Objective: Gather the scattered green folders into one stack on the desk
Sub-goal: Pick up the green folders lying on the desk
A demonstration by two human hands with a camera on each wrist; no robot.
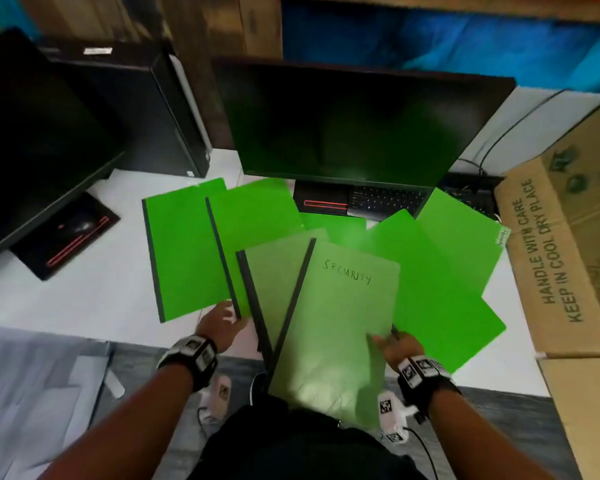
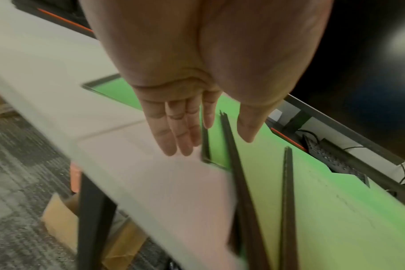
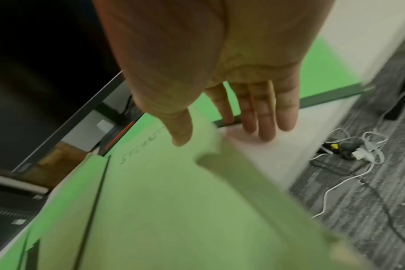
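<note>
Green card, dark spine: SECURITY folder (image 1: 340, 317), nearest item, tilted with its near end overhanging the tabletop (image 1: 84, 306) edge. Right hand (image 1: 397, 348) at its lower right corner; in the right wrist view the thumb lies on the cover and the fingers (image 3: 266, 113) reach straight past the edge, together. Whether they actually pinch the cover cannot be told.

Left hand (image 1: 222, 327): at the near corner of the second folder from the left (image 1: 253, 230), fingers straight and together, thumb apart, holding nothing.

Handling note, as judgement: square the SECURITY folder fully onto the tabletop first, then slide each neighbour under or onto it by its stiff spine, since the covers look slick and liable to fan out.

Count, near to far: green folders, at least seven visible, overlapping in a loose fan; more may be hidden. Monitors, two, central (image 1: 354, 126) and left (image 1: 39, 133). Keyboard (image 1: 385, 199), one. Cardboard box (image 1: 568, 254), one, at right.
</note>
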